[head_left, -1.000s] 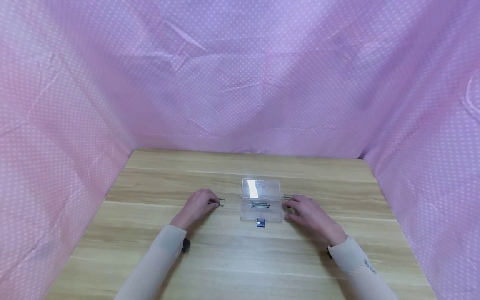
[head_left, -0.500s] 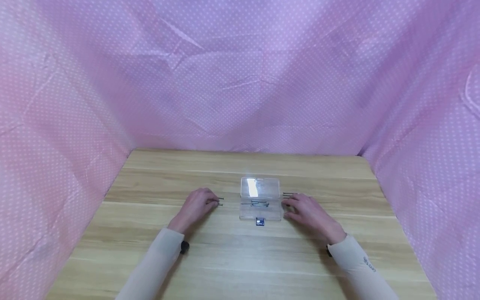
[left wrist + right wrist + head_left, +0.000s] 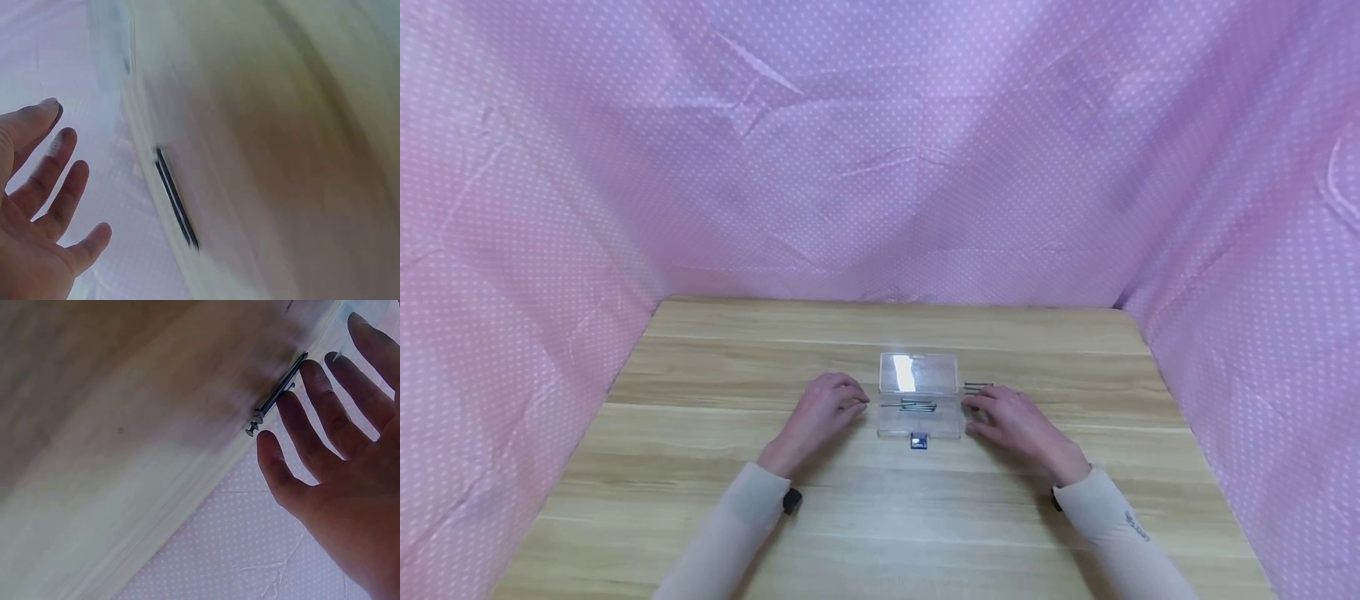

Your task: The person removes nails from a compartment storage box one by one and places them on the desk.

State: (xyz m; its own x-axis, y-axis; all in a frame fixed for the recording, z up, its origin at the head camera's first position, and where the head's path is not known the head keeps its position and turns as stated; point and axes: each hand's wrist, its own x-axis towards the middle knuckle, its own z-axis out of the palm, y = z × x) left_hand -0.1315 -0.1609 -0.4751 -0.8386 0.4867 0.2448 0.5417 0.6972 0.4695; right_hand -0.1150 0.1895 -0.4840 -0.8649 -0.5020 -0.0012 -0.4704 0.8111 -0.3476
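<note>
In the head view, my left hand is just left of a clear plastic box, fingertips close to its side wall. The left wrist view shows thumb and index finger meeting at the tips; I cannot tell whether something is pinched there. Two dark nails lie side by side on the table beyond that hand. My right hand rests at the box's right side, fingers loosely bent and apart. Beside its fingers lie several metal nails. More nails lie inside the box.
The box's hinged lid lies back on the far side, and a blue latch sticks out at the front. A wooden table carries everything. Pink dotted cloth hangs around its back and sides.
My left hand has moved right, to the box's side, and now covers the spot where nail ends showed at its fingertips. The right hand stays in place.
</note>
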